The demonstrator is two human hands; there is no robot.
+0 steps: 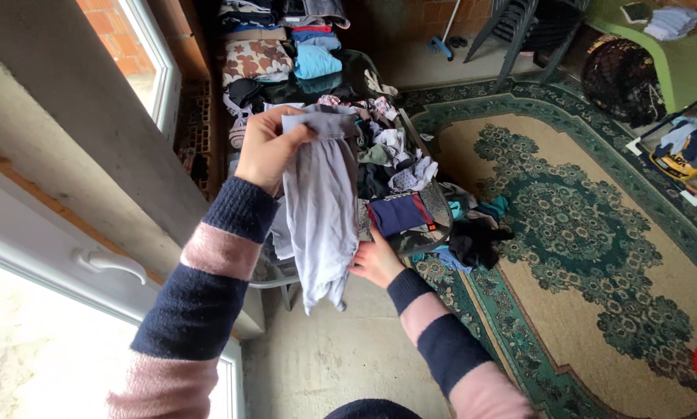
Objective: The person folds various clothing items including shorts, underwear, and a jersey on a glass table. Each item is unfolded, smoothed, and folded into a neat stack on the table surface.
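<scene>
My left hand (pixel 267 147) pinches the top edge of a pale lilac cotton garment (pixel 321 206), hanging straight down. My right hand (pixel 375 262) grips its lower side. I judge I'm mid-fold; next, bring the hems together above the heaped clothes table (pixel 410 240) beyond my grip.

Your left hand (pixel 267 147) holds a pale lavender-grey garment (pixel 321 209). Your sleeves (pixel 209 287) show navy and dusty-pink bands. Right of frame, the carpet (pixel 589 233) is beige with dark green floral medallions and border. At upper centre, a folded cloth (pixel 257 60) is cream with brown flowers; beside it lies a sky-blue piece (pixel 316 60).
</scene>
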